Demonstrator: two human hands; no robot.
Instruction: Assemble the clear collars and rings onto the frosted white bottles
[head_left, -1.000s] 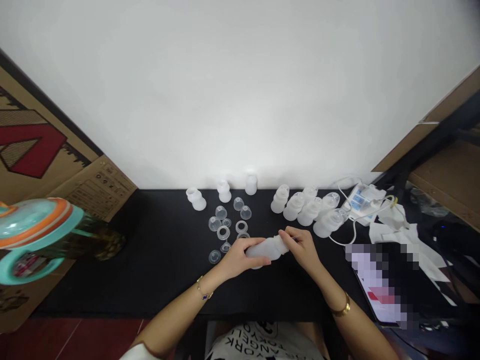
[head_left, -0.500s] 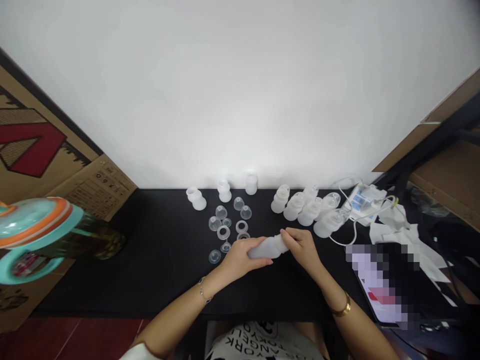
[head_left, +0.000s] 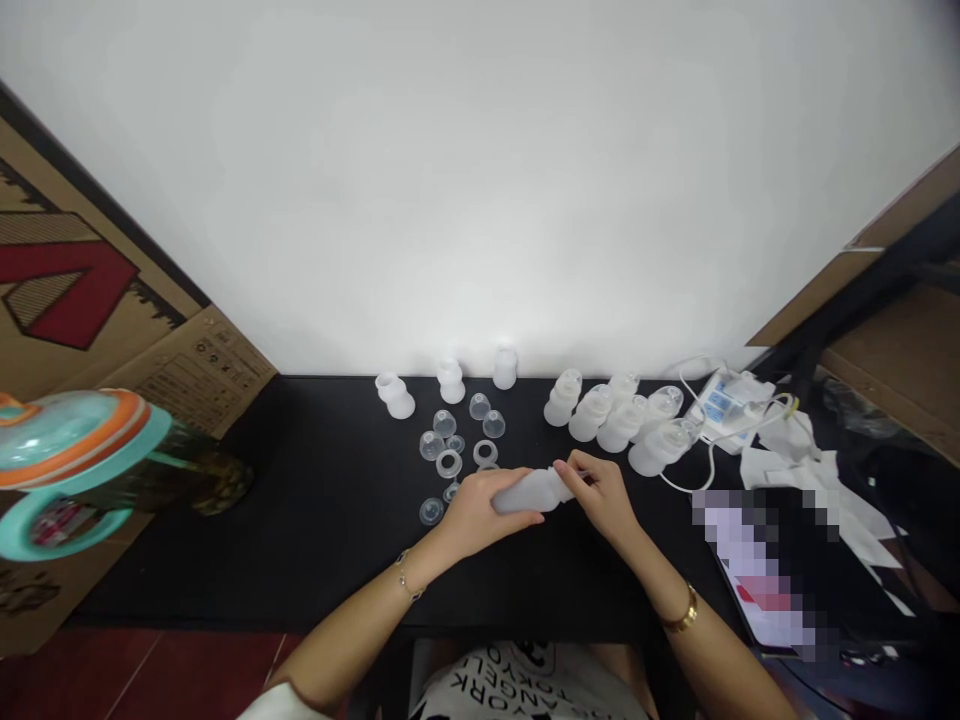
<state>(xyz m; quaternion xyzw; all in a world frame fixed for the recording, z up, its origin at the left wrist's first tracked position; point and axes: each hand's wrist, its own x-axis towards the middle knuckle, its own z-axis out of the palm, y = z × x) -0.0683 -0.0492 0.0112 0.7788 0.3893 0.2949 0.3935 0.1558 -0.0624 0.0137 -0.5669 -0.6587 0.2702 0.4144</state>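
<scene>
Here, the left hand (head_left: pixel 476 517) wraps closed around a frosted bottle (head_left: pixel 525 493), lying tilted above the black worktop (head_left: pixel 262 565), while the right hand (head_left: pixel 600 495) pinches its neck, just beside the clear cups (head_left: pixel 431 511).

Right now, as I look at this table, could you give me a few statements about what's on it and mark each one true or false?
1. The left hand and the right hand hold a frosted white plastic bottle lying on its side between them. True.
2. A thin chain bracelet is on the right wrist. False: it is on the left wrist, and a gold band circles the right wrist.
3. Small clear plastic cups lie on the black tabletop beyond the left hand. True.
4. A cluster of frosted white bottles stands to the left of those cups. False: it stands to their right.
</scene>
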